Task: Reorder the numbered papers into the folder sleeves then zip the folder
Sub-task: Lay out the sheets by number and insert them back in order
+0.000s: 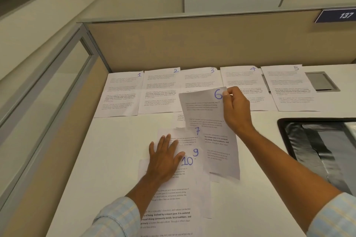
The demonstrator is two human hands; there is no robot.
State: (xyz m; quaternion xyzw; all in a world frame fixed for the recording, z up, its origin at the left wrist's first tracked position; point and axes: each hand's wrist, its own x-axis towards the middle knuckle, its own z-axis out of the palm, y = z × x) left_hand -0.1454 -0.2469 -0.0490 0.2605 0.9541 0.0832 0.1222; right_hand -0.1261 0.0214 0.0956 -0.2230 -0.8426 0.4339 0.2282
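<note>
Papers marked 1 (120, 95), 2 (159, 92), 3 (199, 80), 4 (240, 78) and 5 (290, 88) lie in a row along the back of the white desk (96, 159). My right hand (234, 109) pinches the top right corner of paper 6 (210, 132) and holds it lifted off the desk. My left hand (163, 158) rests flat, fingers spread, on a loose pile showing papers 7 (189, 133), 9 (194, 153) and 10 (173, 198). The black folder (316, 144) lies open at the right edge, partly out of view.
A beige partition (192, 44) walls the back of the desk, and a glass-panelled divider (48, 92) closes the left side. A grey cable hatch (320, 82) sits in the desk behind paper 5. A sign reading 137 (339, 15) hangs at top right.
</note>
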